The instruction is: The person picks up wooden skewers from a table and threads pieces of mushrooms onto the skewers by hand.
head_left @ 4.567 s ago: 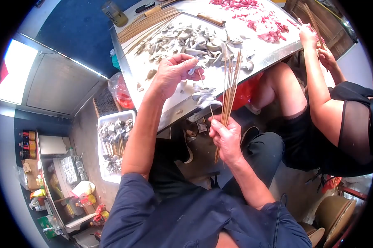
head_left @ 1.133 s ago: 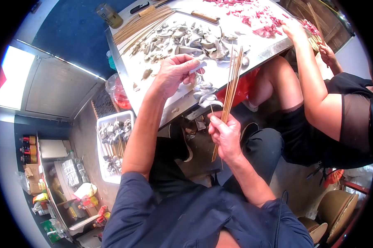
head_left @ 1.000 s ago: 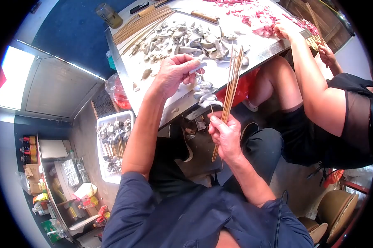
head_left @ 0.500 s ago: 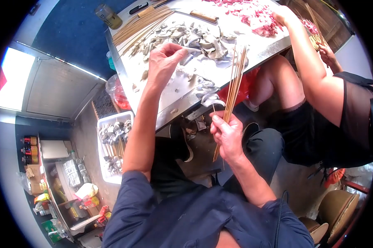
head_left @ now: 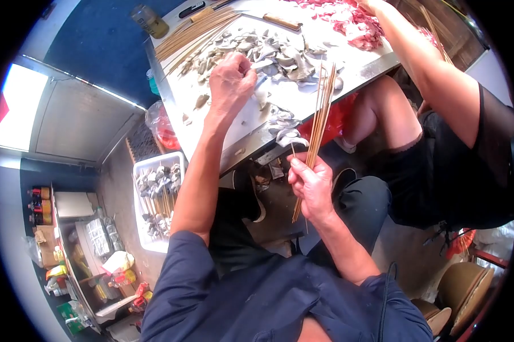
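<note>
My left hand (head_left: 232, 82) is over the near side of a pile of grey-white mushroom pieces (head_left: 291, 60) on the white tabletop (head_left: 211, 137). Its fingers are curled together at a pale mushroom piece (head_left: 262, 64), partly hidden by the hand. In front of the table edge, my right hand (head_left: 312, 185) grips a bundle of thin bamboo skewers (head_left: 323, 117), held nearly upright. Between its thumb and finger is also one skewer with several mushroom slices (head_left: 286, 128) threaded on its upper part.
Loose skewers (head_left: 197, 37), a jar (head_left: 150, 23) and a wooden-handled knife (head_left: 282, 21) lie farther back. Another person's arm (head_left: 422, 62) reaches to red meat pieces (head_left: 353, 25). A white tray (head_left: 180, 162) with filled skewers stands at lower left.
My left hand has turned knuckles-up and shifted slightly right at the pile. My right hand with the skewers has barely moved. The other person's arm has moved farther over the meat.
</note>
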A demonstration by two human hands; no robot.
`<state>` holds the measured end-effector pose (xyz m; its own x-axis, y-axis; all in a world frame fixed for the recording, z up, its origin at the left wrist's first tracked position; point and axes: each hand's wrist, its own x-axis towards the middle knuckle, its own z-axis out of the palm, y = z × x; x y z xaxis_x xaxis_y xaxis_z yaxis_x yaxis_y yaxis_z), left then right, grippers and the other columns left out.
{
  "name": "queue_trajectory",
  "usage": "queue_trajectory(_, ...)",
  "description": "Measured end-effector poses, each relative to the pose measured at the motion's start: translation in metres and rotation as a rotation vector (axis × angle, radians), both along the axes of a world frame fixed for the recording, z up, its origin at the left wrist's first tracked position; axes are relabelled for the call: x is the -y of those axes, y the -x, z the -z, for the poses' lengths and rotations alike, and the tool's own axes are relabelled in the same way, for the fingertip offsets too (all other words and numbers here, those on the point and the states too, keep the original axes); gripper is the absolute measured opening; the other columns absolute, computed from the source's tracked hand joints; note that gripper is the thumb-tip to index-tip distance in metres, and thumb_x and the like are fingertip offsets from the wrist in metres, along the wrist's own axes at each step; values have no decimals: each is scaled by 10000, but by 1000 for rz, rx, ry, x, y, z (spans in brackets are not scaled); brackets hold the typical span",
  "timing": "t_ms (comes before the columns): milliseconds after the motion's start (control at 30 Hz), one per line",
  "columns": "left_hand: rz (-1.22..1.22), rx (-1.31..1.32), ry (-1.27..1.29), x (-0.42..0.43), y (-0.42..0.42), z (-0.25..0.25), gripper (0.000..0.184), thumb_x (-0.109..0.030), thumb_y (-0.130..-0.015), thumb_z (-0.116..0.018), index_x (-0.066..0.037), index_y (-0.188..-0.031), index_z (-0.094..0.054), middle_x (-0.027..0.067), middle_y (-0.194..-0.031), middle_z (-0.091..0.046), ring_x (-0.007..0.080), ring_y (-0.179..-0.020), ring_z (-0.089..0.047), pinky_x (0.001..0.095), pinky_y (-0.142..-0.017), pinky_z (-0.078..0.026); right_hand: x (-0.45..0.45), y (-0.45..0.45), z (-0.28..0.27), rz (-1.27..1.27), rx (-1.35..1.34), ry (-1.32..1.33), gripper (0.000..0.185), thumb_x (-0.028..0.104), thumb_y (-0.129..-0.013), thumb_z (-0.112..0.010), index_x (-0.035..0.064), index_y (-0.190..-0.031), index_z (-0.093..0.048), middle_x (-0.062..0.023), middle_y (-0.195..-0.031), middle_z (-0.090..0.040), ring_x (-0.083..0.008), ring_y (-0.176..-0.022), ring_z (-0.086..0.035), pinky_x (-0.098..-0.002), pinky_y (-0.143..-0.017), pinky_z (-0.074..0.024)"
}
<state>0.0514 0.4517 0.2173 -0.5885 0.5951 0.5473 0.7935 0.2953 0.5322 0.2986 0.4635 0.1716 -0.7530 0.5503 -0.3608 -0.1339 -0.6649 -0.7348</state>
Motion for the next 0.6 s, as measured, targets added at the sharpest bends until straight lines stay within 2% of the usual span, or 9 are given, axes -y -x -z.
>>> queue_trajectory(33,31,180,-68,2,-2,-1,48,-42,-728,-641,-26,-754,-604,91,-791,-626,171,-689,-622,283,-632,-486,0,0,0,-1,-1,0,77,110,-926,-583,41,-949,-608,4,-618,-548,-13,-423,-368,-166,-385,-246)
queue_trajectory(67,30,179,-68,4,0,0,48,-42,-728,-641,-26,-754,-604,91,-791,-626,171,-689,-622,283,-632,-486,0,0,0,1,3,-1,78,111,-926,-583,41,-950,-607,4,-618,-547,-13,-424,-367,-166,-384,-247)
queue_trajectory(133,176,510,-172,9,1,2,57,-39,-821,-638,-17,-805,-588,60,-894,-643,111,-694,-625,256,-640,-511,0,0,0,4,6,-1,79,112,-926,-583,41,-951,-607,5,-617,-546,-13,-424,-365,-165,-384,-247)
queue_trajectory(267,338,838,-351,13,-5,1,89,-1,-791,-656,-36,-803,-575,74,-883,-635,117,-721,-605,252,-677,-496,0,0,2,-3,-6,7,98,96,-924,-579,19,-980,-600,-25,-644,-571,-19,-419,-371,-158,-385,-258)
queue_trajectory(600,455,1101,-360,15,-8,0,105,0,-792,-679,-38,-824,-587,75,-857,-638,141,-722,-596,272,-699,-491,1,0,0,-5,3,14,105,106,-921,-585,21,-979,-603,-21,-636,-565,-18,-423,-369,-159,-386,-250)
